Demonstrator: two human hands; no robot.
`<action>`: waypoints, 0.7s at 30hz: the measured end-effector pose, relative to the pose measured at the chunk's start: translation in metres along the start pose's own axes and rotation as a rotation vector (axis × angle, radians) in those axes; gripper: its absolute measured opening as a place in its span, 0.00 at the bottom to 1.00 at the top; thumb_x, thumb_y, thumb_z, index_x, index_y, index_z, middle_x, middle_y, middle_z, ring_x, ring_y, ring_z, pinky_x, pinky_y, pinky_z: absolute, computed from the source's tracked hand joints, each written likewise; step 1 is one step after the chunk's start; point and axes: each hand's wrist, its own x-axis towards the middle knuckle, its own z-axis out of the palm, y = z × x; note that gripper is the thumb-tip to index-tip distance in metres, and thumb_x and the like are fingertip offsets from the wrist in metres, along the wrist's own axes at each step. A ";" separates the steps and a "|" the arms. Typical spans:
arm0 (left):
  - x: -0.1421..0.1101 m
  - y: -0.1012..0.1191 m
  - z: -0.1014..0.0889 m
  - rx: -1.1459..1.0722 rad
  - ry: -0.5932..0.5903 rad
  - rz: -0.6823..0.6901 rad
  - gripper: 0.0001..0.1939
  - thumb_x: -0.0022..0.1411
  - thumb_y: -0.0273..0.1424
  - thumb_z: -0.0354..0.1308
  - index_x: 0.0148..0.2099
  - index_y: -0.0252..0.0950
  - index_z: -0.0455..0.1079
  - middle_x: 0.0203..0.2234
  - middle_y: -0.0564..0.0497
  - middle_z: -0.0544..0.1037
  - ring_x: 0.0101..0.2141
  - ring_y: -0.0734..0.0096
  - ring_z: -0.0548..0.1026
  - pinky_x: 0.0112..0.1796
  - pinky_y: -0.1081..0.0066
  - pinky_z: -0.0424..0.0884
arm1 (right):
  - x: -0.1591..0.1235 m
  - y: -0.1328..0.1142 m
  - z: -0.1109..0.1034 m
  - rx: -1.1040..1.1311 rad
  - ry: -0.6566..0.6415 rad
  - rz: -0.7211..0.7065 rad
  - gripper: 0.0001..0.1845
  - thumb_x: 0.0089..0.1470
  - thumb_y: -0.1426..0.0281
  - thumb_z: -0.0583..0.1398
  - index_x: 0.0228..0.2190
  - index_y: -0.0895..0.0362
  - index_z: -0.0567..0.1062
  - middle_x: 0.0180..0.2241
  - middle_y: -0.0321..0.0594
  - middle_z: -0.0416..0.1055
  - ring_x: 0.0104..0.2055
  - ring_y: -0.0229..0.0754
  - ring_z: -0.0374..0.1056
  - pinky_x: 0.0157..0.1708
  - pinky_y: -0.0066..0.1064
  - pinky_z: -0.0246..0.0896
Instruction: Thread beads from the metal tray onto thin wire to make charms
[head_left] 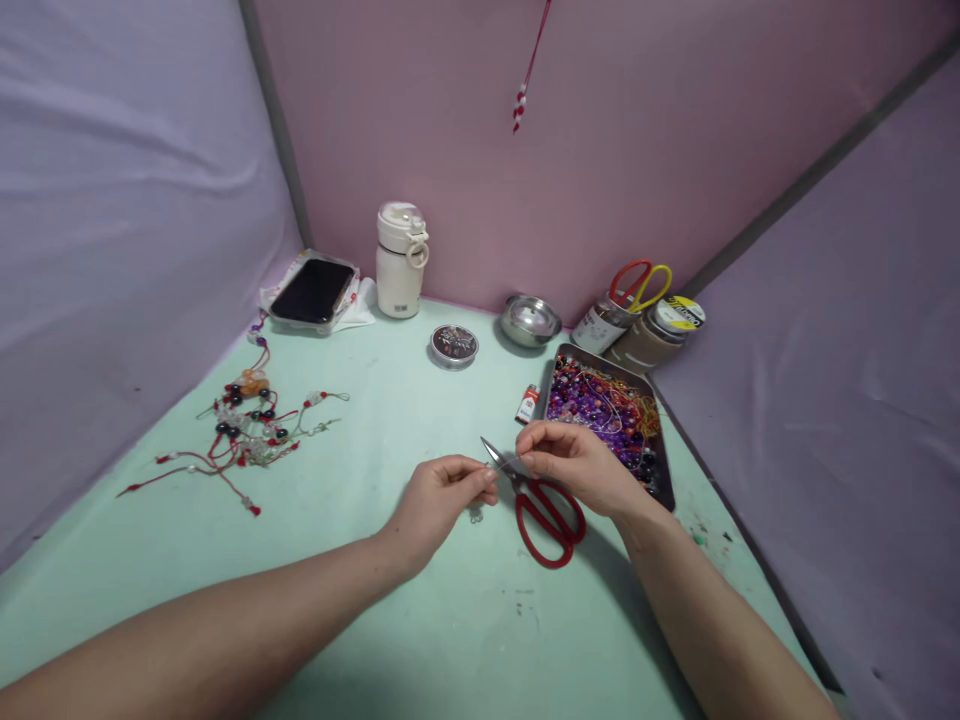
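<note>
My left hand is closed in a pinch over the middle of the table. Facing it, my right hand also pinches, with thumb and forefinger together. A thin, pale thread shows faintly between the fingertips of both hands. Just below my left fingers is a small clear piece, too small to name. Red-handled scissors lie on the table under my right hand, their blades pointing away between the hands. Beyond my right hand sits a dark tray of purple, red and dark beads, partly covered by that hand.
On the left lie beaded red cords. Along the back stand a phone, a white bottle, a round tin, a metal bowl and two jars, one holding scissors. A lighter is beside the tray.
</note>
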 end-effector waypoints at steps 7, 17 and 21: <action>0.001 0.000 0.000 0.006 0.000 0.003 0.12 0.51 0.38 0.64 0.31 0.33 0.74 0.25 0.48 0.78 0.29 0.68 0.76 0.38 0.66 0.71 | -0.001 -0.001 0.000 -0.068 -0.006 -0.025 0.09 0.46 0.66 0.65 0.28 0.58 0.73 0.25 0.33 0.66 0.26 0.33 0.59 0.26 0.27 0.55; -0.001 0.003 0.002 0.019 0.010 -0.002 0.12 0.50 0.38 0.64 0.31 0.33 0.74 0.24 0.48 0.78 0.28 0.68 0.75 0.37 0.67 0.70 | 0.000 0.003 0.000 -0.243 -0.014 -0.135 0.06 0.50 0.66 0.62 0.28 0.56 0.74 0.28 0.36 0.67 0.29 0.35 0.61 0.28 0.29 0.57; 0.000 0.002 0.001 0.022 0.013 0.000 0.12 0.51 0.38 0.64 0.31 0.33 0.74 0.24 0.49 0.78 0.28 0.69 0.75 0.36 0.67 0.70 | 0.000 0.002 -0.001 -0.252 -0.010 -0.146 0.05 0.50 0.67 0.62 0.28 0.57 0.74 0.29 0.36 0.67 0.29 0.35 0.61 0.29 0.29 0.56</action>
